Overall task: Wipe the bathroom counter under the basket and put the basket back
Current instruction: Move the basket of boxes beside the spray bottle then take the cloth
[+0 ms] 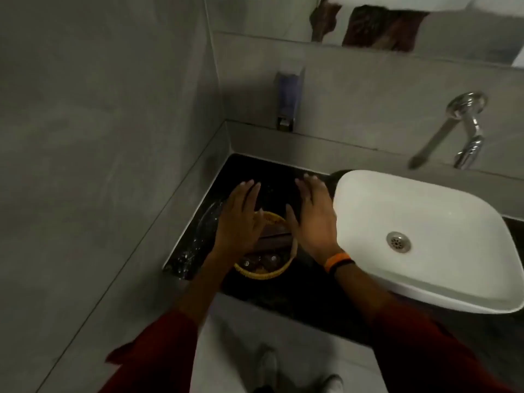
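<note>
A small round yellow woven basket (pixel 266 275) sits on the black counter (pixel 283 296), near its front edge, with a few small dark bottles and a brown packet inside. My left hand (pixel 241 219) hovers over the basket's left rim, fingers stretched forward and apart. My right hand (pixel 312 217) is over its right rim, palm down, fingers spread, with an orange and black band on the wrist. Neither hand holds anything. The far part of the basket is hidden under my hands.
A white rectangular basin (pixel 419 239) stands on the counter right of the basket. A chrome wall tap (pixel 467 129) hangs above it. A soap dispenser (pixel 289 97) is fixed on the back wall. Grey tiled wall closes the left side. Water drops lie on the counter's left edge.
</note>
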Demonstrator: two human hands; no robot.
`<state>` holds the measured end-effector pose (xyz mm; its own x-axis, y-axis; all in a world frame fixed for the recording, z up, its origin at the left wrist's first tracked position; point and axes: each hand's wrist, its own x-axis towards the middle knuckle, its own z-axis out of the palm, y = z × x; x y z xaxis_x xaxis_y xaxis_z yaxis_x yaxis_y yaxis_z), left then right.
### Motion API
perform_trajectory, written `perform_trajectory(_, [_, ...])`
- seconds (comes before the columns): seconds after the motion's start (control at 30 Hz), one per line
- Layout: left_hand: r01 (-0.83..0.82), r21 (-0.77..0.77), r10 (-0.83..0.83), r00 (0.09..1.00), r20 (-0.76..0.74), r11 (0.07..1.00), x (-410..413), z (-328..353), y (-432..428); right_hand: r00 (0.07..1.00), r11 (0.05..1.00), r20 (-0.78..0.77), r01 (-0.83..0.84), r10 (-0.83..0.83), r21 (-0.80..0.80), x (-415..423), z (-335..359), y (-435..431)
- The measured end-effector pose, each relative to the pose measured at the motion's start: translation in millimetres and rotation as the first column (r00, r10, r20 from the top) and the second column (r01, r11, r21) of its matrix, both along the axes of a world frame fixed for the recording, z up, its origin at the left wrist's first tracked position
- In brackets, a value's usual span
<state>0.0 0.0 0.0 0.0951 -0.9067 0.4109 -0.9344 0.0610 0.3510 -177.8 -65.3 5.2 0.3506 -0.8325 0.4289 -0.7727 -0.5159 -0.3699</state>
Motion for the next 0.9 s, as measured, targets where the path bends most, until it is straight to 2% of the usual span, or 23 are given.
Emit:
perform_trajectory(0.07, [-0.040,0.088,0.049,0.994,-0.102,0.995,14,-24,8,0.999,0.987,0.035,0.017,-0.023,0.162,11,-24,13])
perform_trajectory(0.13, [-0.080,0.240,0.123,0.978,-0.170,0.968,25,-50,19,0.996,0.940,0.034,0.060,-0.076,0.335,16,-51,32])
perform_trajectory(0.3, [-0.122,0.544,0.291,0.927,-0.236,0.830,47,-88,8,0.963,0.816,0.100,0.154,-0.250,0.557,21,-97,41])
perform_trajectory(0.37, [-0.095,0.592,0.312,0.909,-0.275,0.800,51,-97,3,0.953,0.768,0.103,0.164,-0.287,0.620,25,-108,41])
perform_trajectory(0.53, [-0.099,0.582,0.305,0.914,-0.267,0.807,56,-106,1,0.936,0.725,0.123,0.167,-0.329,0.668,29,-112,36])
perform_trajectory(0.73, [-0.112,0.505,0.294,0.909,-0.296,0.856,53,-78,-5,0.958,0.854,0.136,0.152,-0.251,0.498,22,-82,29])
perform_trajectory(0.9, [-0.104,0.335,0.208,0.934,-0.292,0.937,33,-24,-29,0.936,0.860,0.174,0.194,-0.307,0.471,-2,-34,11])
